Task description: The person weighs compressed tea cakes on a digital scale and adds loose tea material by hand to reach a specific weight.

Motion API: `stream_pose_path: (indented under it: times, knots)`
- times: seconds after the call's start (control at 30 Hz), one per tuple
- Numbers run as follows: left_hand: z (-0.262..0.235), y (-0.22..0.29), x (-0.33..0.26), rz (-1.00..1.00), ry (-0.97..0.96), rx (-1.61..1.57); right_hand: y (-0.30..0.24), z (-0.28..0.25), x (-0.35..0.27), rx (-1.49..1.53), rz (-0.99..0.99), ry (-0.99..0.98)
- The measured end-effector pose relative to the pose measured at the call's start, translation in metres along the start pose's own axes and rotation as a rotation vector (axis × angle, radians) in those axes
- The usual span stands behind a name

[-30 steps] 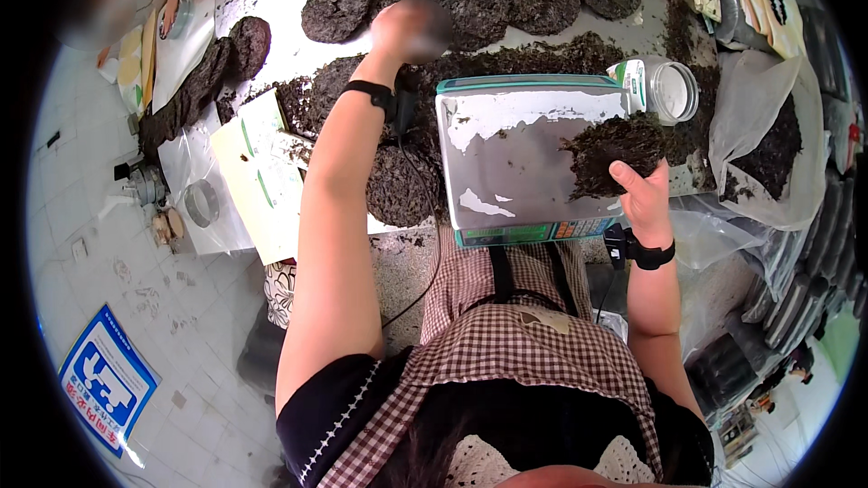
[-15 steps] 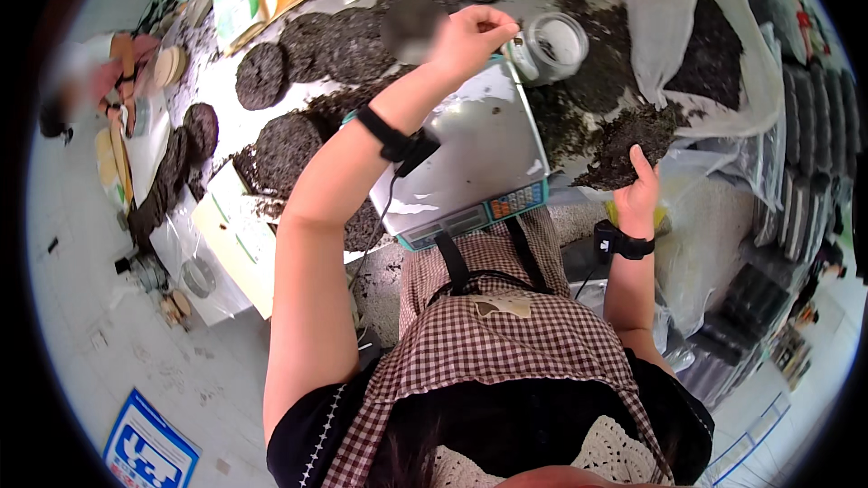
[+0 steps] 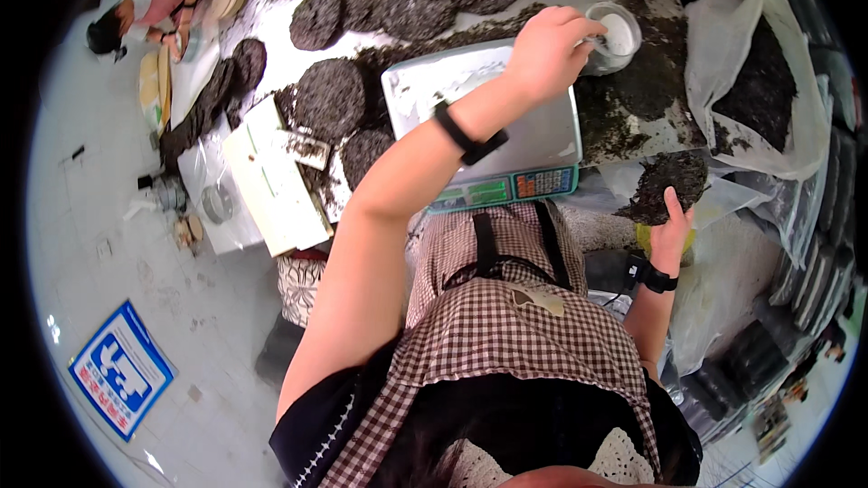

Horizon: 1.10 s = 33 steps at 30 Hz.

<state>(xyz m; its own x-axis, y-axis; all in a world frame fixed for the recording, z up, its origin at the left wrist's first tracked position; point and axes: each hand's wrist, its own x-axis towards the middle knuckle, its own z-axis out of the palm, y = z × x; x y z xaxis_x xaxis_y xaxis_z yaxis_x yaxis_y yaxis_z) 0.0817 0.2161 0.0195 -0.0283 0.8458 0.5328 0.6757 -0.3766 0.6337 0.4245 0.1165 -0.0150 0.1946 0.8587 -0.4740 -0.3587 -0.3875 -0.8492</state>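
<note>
My left hand (image 3: 553, 52) reaches over the flat metal pan of a scale (image 3: 551, 131), its fingers pinched at the near-left rim of a clear round jar (image 3: 636, 36) with something white inside. What the fingertips hold, if anything, is too small to make out. Off the table's front edge, to the right, my right hand (image 3: 671, 233) grips a dark, ragged-edged round cake of what looks like dried seaweed (image 3: 674, 183), thumb on top. Several similar dark cakes (image 3: 418, 4) lie in a row behind the scale.
An open plastic bag (image 3: 723, 32) of dark flakes stands at the right. Cardboard pieces (image 3: 268, 185) and another dark cake (image 3: 330, 98) lie left of the scale. Loose crumbs litter the table. Another person (image 3: 167, 4) works at the far left. Dark packed stacks (image 3: 818, 253) line the right side.
My left hand has moved right, from above the scale to the jar, fingers still pinched. The right hand keeps hold of the seaweed cake. The whole view has shifted.
</note>
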Motion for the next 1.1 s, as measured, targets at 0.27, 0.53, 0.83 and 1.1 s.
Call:
stream_pose_path:
  times: [0.27, 0.53, 0.83, 1.1]
  knots:
    - [-0.225, -0.136, -0.341, -1.034, 0.459, 0.245, 0.020, 0.018, 0.002, -0.084, 0.118, -0.139]
    - [-0.137, -0.091, -0.395, -1.072, -0.435, 0.683, 0.019, 0.088, -0.030, -0.259, 0.069, -0.384]
    - [-0.204, -0.073, -0.399, -1.024, 0.262, 0.289, 0.030, 0.090, -0.034, -0.258, 0.016, -0.412]
    - [-0.181, -0.007, -0.282, -1.041, 0.845, -1.031, 0.030, 0.101, -0.025, -0.127, 0.071, -0.404]
